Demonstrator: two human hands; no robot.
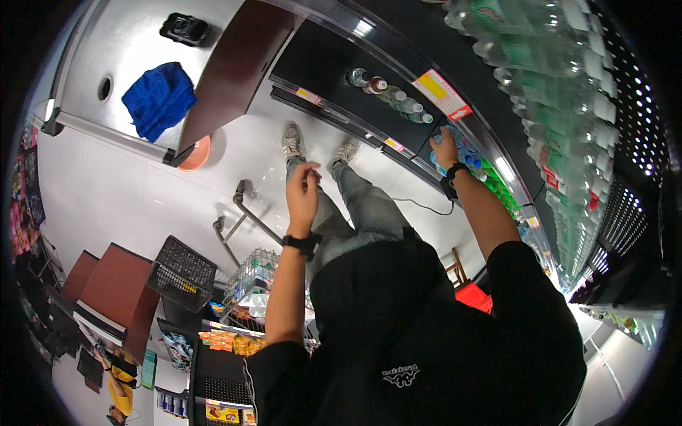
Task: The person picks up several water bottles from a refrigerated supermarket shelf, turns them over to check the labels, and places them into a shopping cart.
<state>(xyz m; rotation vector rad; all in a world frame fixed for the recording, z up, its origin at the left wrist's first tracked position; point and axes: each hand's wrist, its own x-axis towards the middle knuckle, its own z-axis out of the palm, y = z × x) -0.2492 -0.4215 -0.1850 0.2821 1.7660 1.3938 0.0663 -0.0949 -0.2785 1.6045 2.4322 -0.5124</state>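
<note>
My right hand (446, 149) reaches onto a lower shelf of a drinks display, among clear bottles with blue caps (470, 158). Its fingers are bent down at the bottles; whether they grip one is hidden. On the same shelf, a short row of bottles (397, 97) with clear, brown and green tints stands apart from that group. Green bottles (498, 186) fill the space past my right wrist. Over my legs hangs my left hand (302, 199), holding nothing, its fingers loosely bent and apart. Both wrists wear black bands.
Above my right arm runs an upper shelf edge with a price label (442, 95); large clear bottles (559, 106) line that shelf. At left are a metal-topped counter (106, 48) with a blue cloth (160, 101), an orange basin (196, 154) and a wire cart (250, 287). A person in yellow (121, 386) is farther off.
</note>
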